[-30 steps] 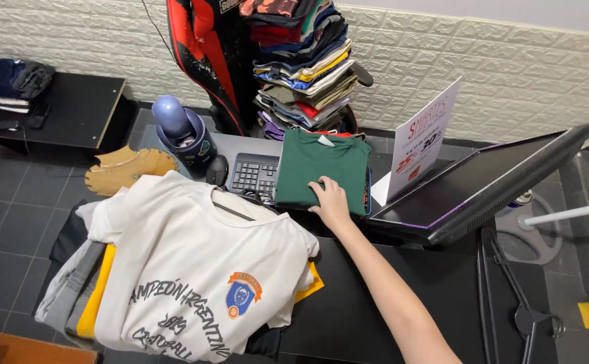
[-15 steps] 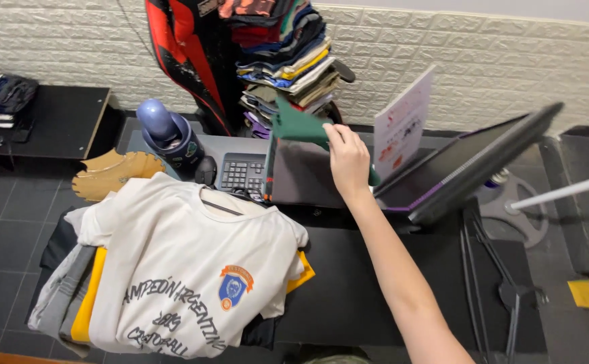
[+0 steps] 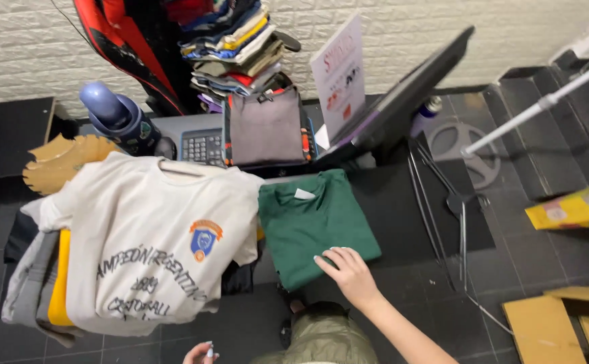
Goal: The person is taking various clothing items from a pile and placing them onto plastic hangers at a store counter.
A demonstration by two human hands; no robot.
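A folded dark green shirt (image 3: 311, 222) lies flat on the black counter (image 3: 416, 222), just right of a white shirt with a blue and orange crest (image 3: 149, 243) that lies on a hanger over a pile of clothes. My right hand (image 3: 349, 273) rests on the green shirt's near right corner, fingers curled on the fabric. Only the fingertips of my left hand (image 3: 200, 352) show at the bottom edge, below the white shirt and touching nothing that I can see.
A grey-brown folded shirt (image 3: 266, 127) sits on a keyboard (image 3: 202, 145) behind. A tall stack of folded clothes (image 3: 237, 47), a sign card (image 3: 338, 74), a tilted monitor (image 3: 409, 87) and a blue bottle (image 3: 115, 118) line the back. Black hangers (image 3: 446, 202) lie at right.
My right hand lifted the green shirt off the keyboard at the back and brought it down onto the near counter. A grey-brown shirt now shows where it lay.
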